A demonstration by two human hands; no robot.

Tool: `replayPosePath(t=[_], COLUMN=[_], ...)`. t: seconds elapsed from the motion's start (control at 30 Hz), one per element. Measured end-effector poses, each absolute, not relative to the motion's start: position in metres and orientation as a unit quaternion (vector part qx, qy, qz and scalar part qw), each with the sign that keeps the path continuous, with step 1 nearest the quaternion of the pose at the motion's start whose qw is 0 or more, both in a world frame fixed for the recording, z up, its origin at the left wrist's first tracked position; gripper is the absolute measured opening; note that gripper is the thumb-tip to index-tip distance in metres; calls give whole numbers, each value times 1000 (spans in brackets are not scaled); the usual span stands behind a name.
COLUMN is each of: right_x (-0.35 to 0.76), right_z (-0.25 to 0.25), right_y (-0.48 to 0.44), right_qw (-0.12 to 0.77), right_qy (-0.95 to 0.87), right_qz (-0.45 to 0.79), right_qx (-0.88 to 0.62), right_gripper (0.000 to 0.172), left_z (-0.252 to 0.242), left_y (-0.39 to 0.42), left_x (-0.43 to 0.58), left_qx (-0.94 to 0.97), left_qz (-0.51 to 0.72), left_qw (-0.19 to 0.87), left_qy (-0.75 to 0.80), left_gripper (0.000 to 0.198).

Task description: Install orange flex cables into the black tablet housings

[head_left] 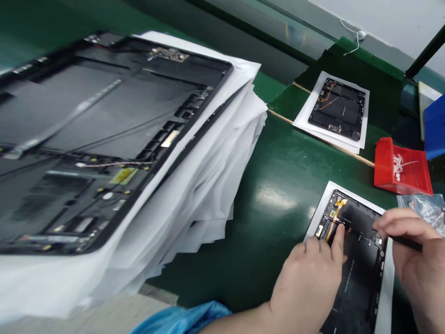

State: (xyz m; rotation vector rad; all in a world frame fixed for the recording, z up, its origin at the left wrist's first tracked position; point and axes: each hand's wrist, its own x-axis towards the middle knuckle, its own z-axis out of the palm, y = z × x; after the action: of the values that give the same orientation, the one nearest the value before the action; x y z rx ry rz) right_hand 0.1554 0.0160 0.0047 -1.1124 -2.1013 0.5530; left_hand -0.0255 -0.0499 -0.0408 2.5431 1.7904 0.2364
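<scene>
Touching the orange flex cable [336,212], left fingers [338,239] rest on the tablet housing [351,287].

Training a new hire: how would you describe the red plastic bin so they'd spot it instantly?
On the far right of the green workbench, beyond the person's right hand, sits a red plastic bin. It alone is red, marked with white scrawl, a blue container just behind it.

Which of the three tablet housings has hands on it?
The lower-right one on a white sheet, under the left hand and the right hand holding a dark tool; the farther housing and the large one on the paper stack are untouched.
</scene>
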Motion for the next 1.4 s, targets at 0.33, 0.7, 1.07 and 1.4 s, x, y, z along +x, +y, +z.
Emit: replayPosePath(t=[0.33,0.7,1.07,1.4], right_x=[142,140,135,133], right_z=[-17,-34,-39,-36], right_y=[4,-2,-5,-4], right_qw=[291,319,318,297], right_qy=[-722,-801,-810,-819], right_qz=[346,239,236,238], right_qx=[-524,-448,-433,-429], right_gripper=[14,15,20,20], left_z=[-45,-49,-51,-51], left_y=[-49,-53,-56,-57], left_x=[-24,-27,-29,-30], left_qx=[796,799,807,810], left_qz=[139,144,133,133], left_qw=[-33,-16,0,0], left_qy=[588,583,575,571], left_gripper=[49,38,35,34])
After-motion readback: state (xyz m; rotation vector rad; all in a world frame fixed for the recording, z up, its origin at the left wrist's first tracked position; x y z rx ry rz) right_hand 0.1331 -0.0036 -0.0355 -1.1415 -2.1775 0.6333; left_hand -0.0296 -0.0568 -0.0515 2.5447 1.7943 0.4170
